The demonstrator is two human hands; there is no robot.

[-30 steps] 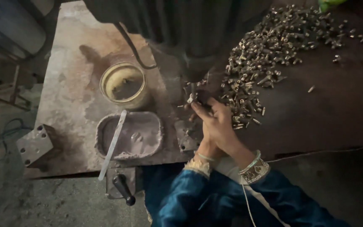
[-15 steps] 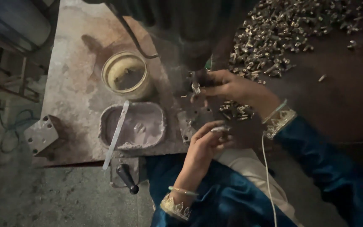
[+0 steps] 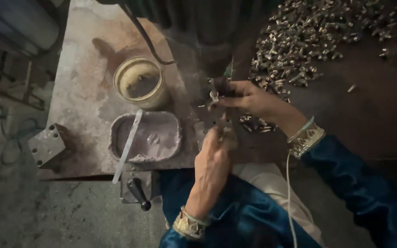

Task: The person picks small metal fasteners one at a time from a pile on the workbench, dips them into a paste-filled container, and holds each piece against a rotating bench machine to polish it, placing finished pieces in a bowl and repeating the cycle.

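Though dim under the dark machine, plainly pinched between thumb and fingertips of the right hand: a small metal piece, held right at the machine's foot, above the near edge of the worn bench. Left hand reaching up from below, fingers bunched together just under that same spot, touching or almost touching the metal there; whether gripping a piece of its own, cannot tell.

Judged by look: hard, stiff, very light, probably slick with grime or oil. Not fragile, but easy to fumble and quick to roll away among the rest. Best taken at the sides with two fingertips, as now, never with the whole palm. Sharp edges possible.

Behind the right wrist, a wide heap of similar pieces spread over the dark surface, with a few strays lying just beside the hand.

To the left, well apart from both hands: a round yellowish jar, open at the top, and nearer the body a shallow grey tray with a flat metal strip laid across its left rim. Below the tray, a black-knobbed lever. At the bench's left corner, a square metal block with holes.
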